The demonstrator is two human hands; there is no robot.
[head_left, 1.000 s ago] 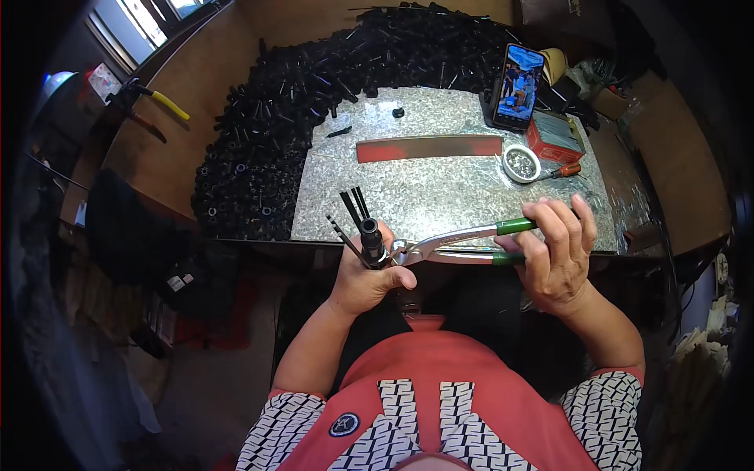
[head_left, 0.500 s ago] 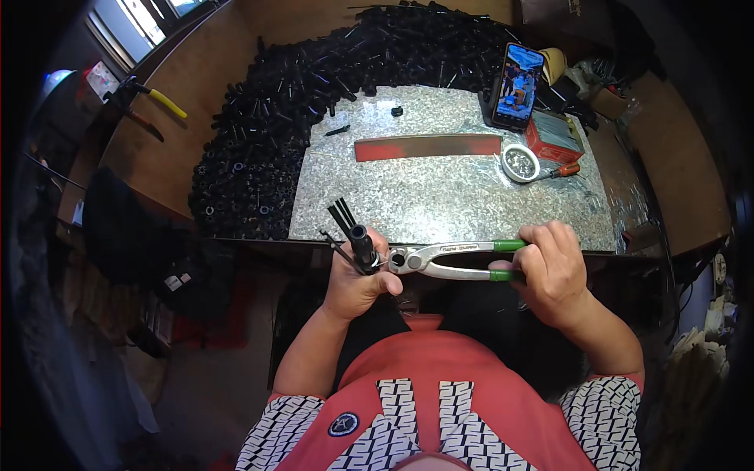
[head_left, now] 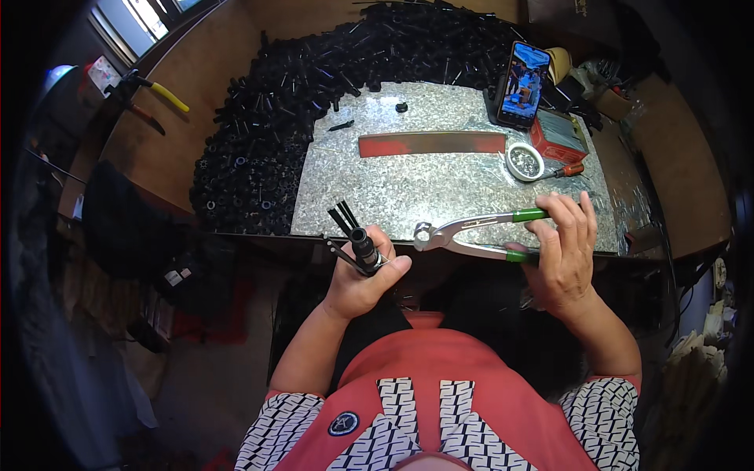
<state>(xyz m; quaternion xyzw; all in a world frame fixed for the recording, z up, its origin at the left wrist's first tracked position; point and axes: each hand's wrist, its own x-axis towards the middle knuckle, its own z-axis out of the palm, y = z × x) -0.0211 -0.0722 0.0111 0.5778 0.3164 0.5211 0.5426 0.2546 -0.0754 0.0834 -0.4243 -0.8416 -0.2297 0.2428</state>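
My left hand (head_left: 357,284) is closed around a black tubular part (head_left: 362,245) with several thin black prongs fanning out at its far end. A short bright metal bit shows by the thumb, too small to make out. In my right hand (head_left: 562,259) are green-handled metal pincers (head_left: 470,234), gripped loosely, the fingers partly lifted off the upper handle. Their jaws (head_left: 424,235) point left and are apart from the black part, over the table's front edge.
A speckled board (head_left: 377,196) covers the tabletop. Black parts (head_left: 267,149) are heaped at its left and back. On it lie a red-brown bar (head_left: 432,144), a white bowl of small metal pieces (head_left: 525,162), an orange-handled screwdriver (head_left: 569,169), a red box (head_left: 559,135) and a propped phone (head_left: 521,86).
The pincers have moved right and slightly away from me, off the black part, and my right fingers have loosened on the handles. My left hand still holds the part in about the same place.
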